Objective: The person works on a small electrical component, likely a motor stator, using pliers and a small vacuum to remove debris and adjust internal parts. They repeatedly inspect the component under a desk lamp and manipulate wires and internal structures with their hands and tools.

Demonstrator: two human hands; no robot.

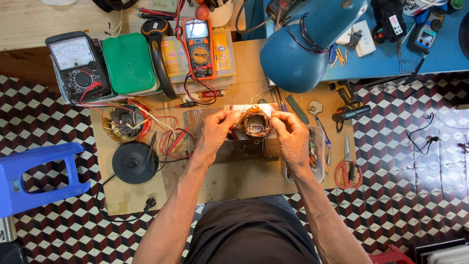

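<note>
Cardboard point(234, 181) covers the low bench in front of me, with checkered floor tiles point(405, 186) on both sides. Up and to my right, a blue lamp shade point(305, 46) hangs over the bench edge. A blue stool point(36, 178) stands at my left. Nearer, a green box point(129, 63) sits beside an analog meter point(78, 66), and an orange multimeter point(199, 46) lies on a yellow case. A black disc point(134, 162) rests left of my arms; red-handled scissors point(348, 168) lie right. At the centre my left hand point(215, 132) and right hand point(292, 134) pinch a copper-wound stator point(254, 123) between fingertips, holding it just above the cardboard, each hand closed on one side.
</note>
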